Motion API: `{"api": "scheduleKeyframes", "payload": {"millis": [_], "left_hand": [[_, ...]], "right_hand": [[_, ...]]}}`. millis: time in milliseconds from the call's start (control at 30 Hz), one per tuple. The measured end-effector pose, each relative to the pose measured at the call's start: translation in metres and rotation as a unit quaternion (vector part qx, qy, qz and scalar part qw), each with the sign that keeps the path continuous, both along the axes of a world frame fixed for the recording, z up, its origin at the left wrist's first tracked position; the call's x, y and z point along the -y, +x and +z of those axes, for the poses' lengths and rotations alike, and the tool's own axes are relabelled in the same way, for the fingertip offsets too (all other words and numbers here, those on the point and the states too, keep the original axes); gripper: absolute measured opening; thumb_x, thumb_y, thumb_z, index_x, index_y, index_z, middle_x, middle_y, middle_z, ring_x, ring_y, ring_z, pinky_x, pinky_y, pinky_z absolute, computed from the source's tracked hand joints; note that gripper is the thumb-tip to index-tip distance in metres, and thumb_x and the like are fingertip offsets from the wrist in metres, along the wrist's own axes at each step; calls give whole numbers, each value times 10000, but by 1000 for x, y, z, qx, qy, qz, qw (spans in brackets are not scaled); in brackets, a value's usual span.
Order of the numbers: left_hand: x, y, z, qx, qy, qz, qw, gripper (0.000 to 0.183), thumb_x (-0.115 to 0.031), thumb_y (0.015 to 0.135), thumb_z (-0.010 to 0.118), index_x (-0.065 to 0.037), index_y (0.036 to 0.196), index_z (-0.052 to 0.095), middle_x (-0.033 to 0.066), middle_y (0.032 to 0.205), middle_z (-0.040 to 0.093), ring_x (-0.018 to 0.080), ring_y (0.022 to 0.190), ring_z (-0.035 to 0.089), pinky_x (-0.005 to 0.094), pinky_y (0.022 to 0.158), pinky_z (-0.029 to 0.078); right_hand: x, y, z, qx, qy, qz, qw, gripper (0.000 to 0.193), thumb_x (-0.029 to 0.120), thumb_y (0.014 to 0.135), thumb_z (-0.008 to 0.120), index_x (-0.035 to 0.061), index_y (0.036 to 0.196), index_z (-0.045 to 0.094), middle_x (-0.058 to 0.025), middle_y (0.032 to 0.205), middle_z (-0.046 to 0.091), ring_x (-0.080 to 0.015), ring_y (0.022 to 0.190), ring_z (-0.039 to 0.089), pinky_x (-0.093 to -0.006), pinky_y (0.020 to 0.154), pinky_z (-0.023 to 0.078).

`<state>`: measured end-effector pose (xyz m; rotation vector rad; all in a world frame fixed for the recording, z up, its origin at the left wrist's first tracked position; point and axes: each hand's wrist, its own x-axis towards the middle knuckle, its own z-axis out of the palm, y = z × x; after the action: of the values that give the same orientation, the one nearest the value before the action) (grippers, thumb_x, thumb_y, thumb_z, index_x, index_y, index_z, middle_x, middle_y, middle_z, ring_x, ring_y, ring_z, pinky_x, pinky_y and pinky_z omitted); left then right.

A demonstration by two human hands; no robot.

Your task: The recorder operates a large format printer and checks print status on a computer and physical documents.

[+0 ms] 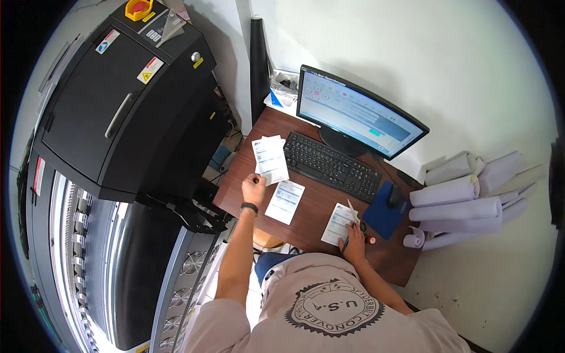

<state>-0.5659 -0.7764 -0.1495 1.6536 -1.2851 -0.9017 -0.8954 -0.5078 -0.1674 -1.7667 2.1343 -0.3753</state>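
My left hand (253, 189) is closed in a pinch at the lower corner of a small pile of printed paper slips (271, 157), left of the keyboard. Just below that pile, a single printed slip (285, 202) lies flat on the desk. On the right, my right hand (354, 246) is on a pair of scissors (352, 208), its fingers between the dark handles, with the blades pointing away from me. Beneath the scissors lies another stack of printed slips (335, 226). A small red, round-ended item (370, 240) sits beside my right hand.
A black keyboard (332, 166) and a monitor (360, 112) stand at the back of the brown desk (312, 226). The mouse (395, 196) rests on a blue pad (379, 219). Paper rolls (459, 210) lie to the right; a large black printer-like machine (112, 112) fills the left.
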Motion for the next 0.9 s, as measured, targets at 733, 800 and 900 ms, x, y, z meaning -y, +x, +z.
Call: {"api": "scheduleKeyframes", "payload": {"millis": [733,800,900], "left_hand": [[27,-10,-49,161,69,10,985,395,-317,912,592,-6,1155,565,282,1053,686,469,980,653,530,869,518],[-9,-24,-40,115,67,-71,988,333,-311,941,532,-21,1100,563,307,1000,674,489,959,642,547,855,510],[-87,-55,-15,35,69,-241,967,257,-225,968,477,-23,1074,598,292,970,669,476,977,630,529,845,499]], "right_hand": [[12,1,9,4,6,25,1000,644,188,824,685,23,1403,457,-262,1455,443,-443,1400,339,-558,1116,301],[20,9,21,-59,5,3,998,525,185,941,582,22,1419,438,-263,1454,451,-422,1389,369,-501,1098,340],[41,30,51,240,-133,21,962,350,132,1023,495,8,1348,536,-200,1259,610,-333,1153,596,-400,928,488]]}}
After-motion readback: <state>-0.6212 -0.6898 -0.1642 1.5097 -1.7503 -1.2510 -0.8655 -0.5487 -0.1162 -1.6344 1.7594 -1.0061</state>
